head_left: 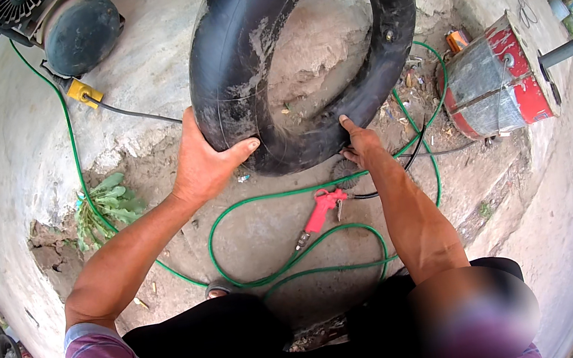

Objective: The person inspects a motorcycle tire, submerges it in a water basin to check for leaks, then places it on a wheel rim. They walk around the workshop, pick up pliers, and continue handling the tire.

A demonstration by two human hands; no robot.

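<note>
A black inflated inner tube [225, 60], dusty with pale dried dirt, is held up in front of me, tilted over the ground. My left hand [206, 160] grips its lower left side, the thumb over the near face and the fingers hidden behind. At its lower right, my right hand [362, 142] holds the tube with the thumb on top. A metal valve [389, 35] shows on the tube's right inner side. Below the tube, a red air blow gun [324, 209] lies on the ground, joined to a green hose [259, 199].
A red and grey metal bucket [493, 80] lies tipped at the right. At the upper left stand a compressor-like machine [83, 35] and a yellow connector box [84, 94] on a cable. A leafy plant [109, 208] grows from broken ground at left. Hose loops cross the ground before my legs.
</note>
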